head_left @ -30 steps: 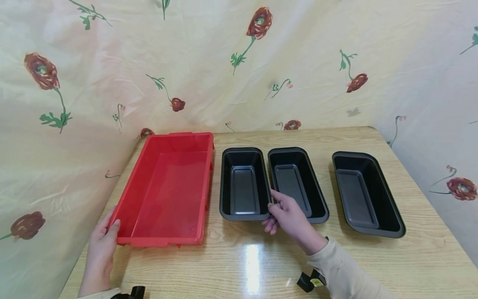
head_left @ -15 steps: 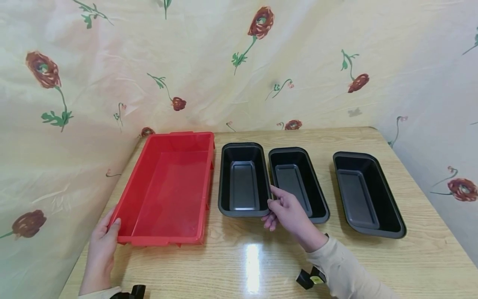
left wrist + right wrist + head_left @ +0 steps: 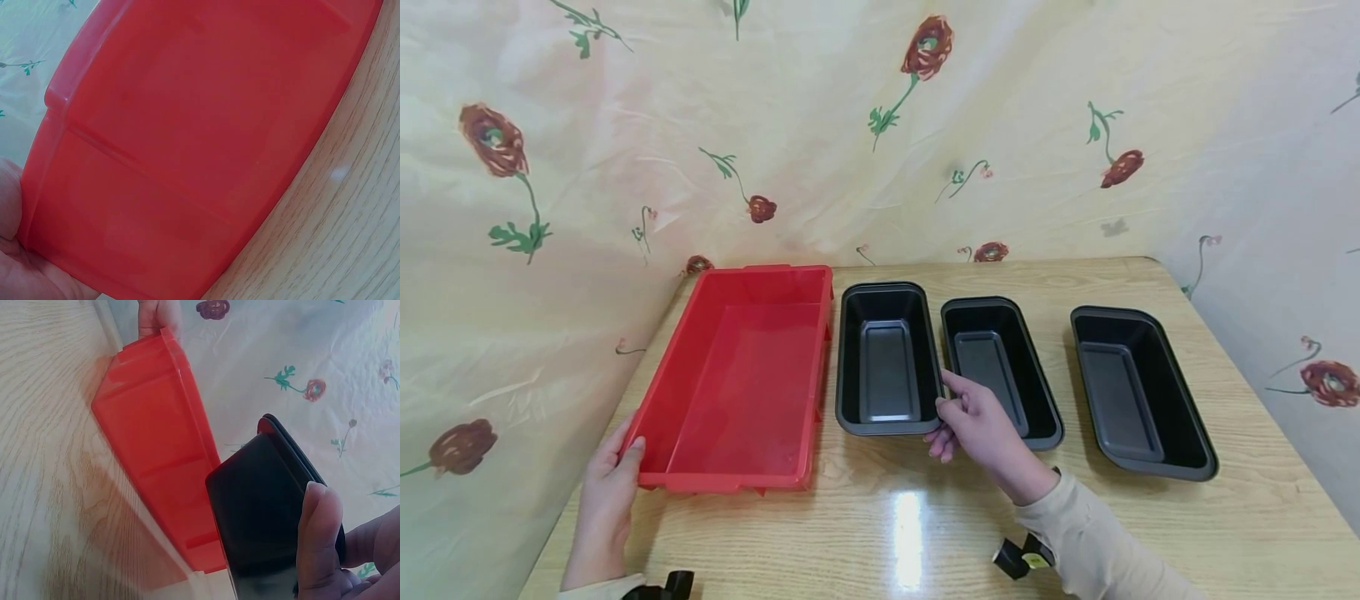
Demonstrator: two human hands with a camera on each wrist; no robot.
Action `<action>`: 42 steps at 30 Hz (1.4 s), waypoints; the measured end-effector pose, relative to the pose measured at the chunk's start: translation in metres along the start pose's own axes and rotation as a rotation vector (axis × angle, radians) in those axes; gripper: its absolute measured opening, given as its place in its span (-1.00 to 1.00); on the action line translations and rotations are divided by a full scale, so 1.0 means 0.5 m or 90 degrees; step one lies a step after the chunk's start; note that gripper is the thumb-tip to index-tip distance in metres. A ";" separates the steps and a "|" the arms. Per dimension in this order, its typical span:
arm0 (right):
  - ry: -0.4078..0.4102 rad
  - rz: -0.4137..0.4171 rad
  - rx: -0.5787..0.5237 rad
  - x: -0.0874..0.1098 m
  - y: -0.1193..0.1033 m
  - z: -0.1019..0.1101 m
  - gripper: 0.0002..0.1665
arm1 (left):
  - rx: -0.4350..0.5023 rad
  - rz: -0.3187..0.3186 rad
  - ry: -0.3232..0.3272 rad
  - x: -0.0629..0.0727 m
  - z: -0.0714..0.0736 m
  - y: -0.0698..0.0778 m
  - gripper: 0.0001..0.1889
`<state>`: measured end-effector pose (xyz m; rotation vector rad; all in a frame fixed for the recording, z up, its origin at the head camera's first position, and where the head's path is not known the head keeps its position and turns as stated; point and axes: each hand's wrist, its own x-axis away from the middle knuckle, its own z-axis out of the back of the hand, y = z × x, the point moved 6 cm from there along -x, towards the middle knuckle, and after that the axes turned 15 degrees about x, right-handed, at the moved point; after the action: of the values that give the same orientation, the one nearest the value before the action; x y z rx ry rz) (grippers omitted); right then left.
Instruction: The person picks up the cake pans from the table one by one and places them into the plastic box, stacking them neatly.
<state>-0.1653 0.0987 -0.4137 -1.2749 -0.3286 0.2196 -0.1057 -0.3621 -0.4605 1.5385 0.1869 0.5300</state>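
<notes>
At the left of the head view a red plastic tray (image 3: 730, 482) lies on the table, and my left hand (image 3: 604, 492) grips its near left corner, thumb over the rim. The left wrist view is mostly filled by the same tray (image 3: 187, 150). My right hand (image 3: 981, 427) pinches the near right corner of a black loaf pan (image 3: 889, 427), the leftmost of three. Its underside (image 3: 256, 500) faces the right wrist camera, with a finger (image 3: 317, 540) pressed along the rim; the pan is tilted in that view.
Close to the right of the held pan stands a second black loaf pan (image 3: 988, 367). Farther right is a third loaf pan (image 3: 1116, 400). All are on a wood-grain table (image 3: 820, 542), backed by a flowered cloth (image 3: 820, 108).
The held loaf pan has shifted up and slightly left, away from the middle pan, in my right hand. My left hand and the red tray have stayed in place.
</notes>
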 end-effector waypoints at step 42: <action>-0.006 0.018 0.017 0.003 -0.045 -0.010 -0.25 | 0.009 0.011 0.010 0.000 -0.001 0.001 -0.41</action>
<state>-0.1624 0.0886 -0.3932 -1.2535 -0.3153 0.2532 -0.1061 -0.3616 -0.4601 1.5518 0.1902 0.5565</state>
